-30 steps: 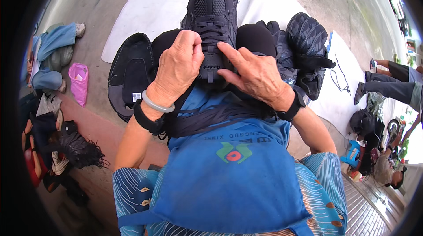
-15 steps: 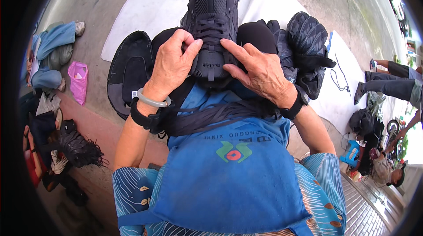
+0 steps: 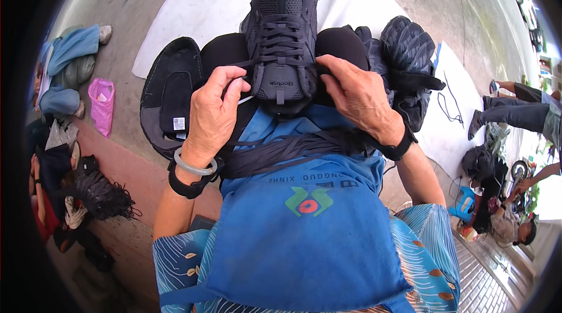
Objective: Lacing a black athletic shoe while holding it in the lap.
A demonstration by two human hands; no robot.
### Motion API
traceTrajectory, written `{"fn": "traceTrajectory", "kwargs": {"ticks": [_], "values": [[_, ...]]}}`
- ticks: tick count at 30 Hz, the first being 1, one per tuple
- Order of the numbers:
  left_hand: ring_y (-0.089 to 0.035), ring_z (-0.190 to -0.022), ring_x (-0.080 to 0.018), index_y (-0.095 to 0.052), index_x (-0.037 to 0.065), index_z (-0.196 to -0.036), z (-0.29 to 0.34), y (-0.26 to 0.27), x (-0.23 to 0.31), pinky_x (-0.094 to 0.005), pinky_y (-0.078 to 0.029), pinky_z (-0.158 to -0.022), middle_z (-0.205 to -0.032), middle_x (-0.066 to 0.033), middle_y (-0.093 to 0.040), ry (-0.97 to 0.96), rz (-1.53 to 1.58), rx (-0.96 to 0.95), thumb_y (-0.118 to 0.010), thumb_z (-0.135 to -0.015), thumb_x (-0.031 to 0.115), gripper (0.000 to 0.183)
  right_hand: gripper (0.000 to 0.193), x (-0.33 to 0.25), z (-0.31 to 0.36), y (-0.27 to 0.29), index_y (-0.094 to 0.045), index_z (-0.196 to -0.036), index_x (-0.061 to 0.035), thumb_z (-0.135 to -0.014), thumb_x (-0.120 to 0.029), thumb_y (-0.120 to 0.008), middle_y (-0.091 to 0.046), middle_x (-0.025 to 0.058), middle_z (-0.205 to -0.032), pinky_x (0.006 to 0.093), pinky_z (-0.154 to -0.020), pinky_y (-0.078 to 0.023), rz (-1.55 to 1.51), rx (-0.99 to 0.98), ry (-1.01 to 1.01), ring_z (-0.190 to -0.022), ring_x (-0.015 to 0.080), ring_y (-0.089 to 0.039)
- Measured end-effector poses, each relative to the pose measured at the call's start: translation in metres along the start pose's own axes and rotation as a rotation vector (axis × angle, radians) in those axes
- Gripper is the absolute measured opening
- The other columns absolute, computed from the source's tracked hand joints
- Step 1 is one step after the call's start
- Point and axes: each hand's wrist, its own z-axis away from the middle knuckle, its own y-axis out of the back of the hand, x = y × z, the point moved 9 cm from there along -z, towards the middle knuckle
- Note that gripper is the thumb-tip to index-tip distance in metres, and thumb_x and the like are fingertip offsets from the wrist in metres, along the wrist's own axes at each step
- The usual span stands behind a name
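A black sneaker (image 3: 285, 44) rests between my knees, toe pointing away, its tongue toward me. Flat black laces cross its front in several rows. My left hand (image 3: 215, 105) is at the shoe's left side, thumb and forefinger pinched on a shoelace (image 3: 248, 64) that runs out from the eyelets. On the opposite side my right hand (image 3: 360, 93) has its thumb and forefinger curled at the shoe's edge, around the lace there; its fingertips partly hide it. A bundle of loose black laces (image 3: 293, 152) lies across my lap on the blue apron (image 3: 304, 243).
A black shoe insole-like piece (image 3: 171, 90) lies left of my knee. More black shoes (image 3: 407, 50) are at my right on a white sheet (image 3: 193, 3). A pink bag (image 3: 102, 105) stands on the ground. Other people sit at left, beside a pile of black laces (image 3: 102, 190), and at right.
Both hands have moved apart from the shoe's tongue to its two sides. The left has drawn a lace out to the left; the right has shifted right.
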Motion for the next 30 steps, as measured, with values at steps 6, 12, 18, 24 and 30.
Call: {"fn": "traceTrajectory", "kwargs": {"ticks": [6,12,18,24,30], "values": [[-0.049,-0.055,-0.0031,-0.057,-0.001,-0.106,0.009,-0.003,-0.028,-0.0176,-0.042,-0.050,-0.091,-0.0068,-0.067,0.238,0.388,-0.058,-0.057,-0.098,0.012,0.015,0.017,-0.001,0.001,0.022,-0.064,-0.107,-0.0032,-0.090,-0.004,-0.058,-0.067,0.0143,-0.090,0.0336,-0.070,-0.054,-0.493,-0.111,-0.137,-0.081,0.0312,-0.068],[-0.053,-0.059,-0.0039,-0.058,-0.002,-0.105,0.008,-0.010,-0.034,-0.0181,-0.047,-0.052,-0.089,-0.0076,-0.067,0.331,0.483,-0.123,-0.062,-0.096,0.015,0.020,0.013,0.006,0.021,0.009,-0.061,-0.099,-0.0015,-0.092,-0.012,-0.060,-0.063,0.0164,-0.079,0.0388,-0.065,-0.052,-0.195,-0.205,0.036,-0.072,0.0353,-0.064],[-0.056,-0.062,-0.0043,-0.059,-0.002,-0.106,0.009,-0.011,-0.040,-0.0182,-0.050,-0.055,-0.082,-0.0034,-0.063,0.399,0.394,-0.156,-0.062,-0.095,0.016,0.021,0.016,0.025,0.034,0.010,-0.056,-0.107,-0.0034,-0.091,-0.007,-0.058,-0.064,0.0185,-0.084,0.0407,-0.064,-0.052,-0.039,-0.231,-0.209,-0.073,0.0355,-0.065],[-0.055,-0.069,-0.0055,-0.064,-0.002,-0.100,0.001,-0.009,-0.043,-0.0213,-0.047,-0.062,-0.078,-0.0008,-0.062,0.350,0.170,-0.134,-0.061,-0.095,0.015,0.018,0.014,0.002,0.024,0.020,-0.057,-0.102,-0.0025,-0.088,-0.002,-0.057,-0.063,0.0161,-0.087,0.0410,-0.065,-0.052,-0.388,-0.221,-0.173,-0.078,0.0357,-0.065],[-0.054,-0.069,-0.0095,-0.063,-0.001,-0.095,-0.013,0.001,-0.025,-0.0263,-0.046,-0.064,-0.080,-0.0047,-0.061,0.166,-0.013,-0.057,-0.061,-0.093,0.012,0.014,0.014,0.012,0.034,0.014,-0.061,-0.100,-0.0060,-0.086,-0.005,-0.062,-0.058,0.0105,-0.089,0.0382,-0.060,-0.051,0.108,-0.140,0.015,-0.073,0.0311,-0.063]]}}
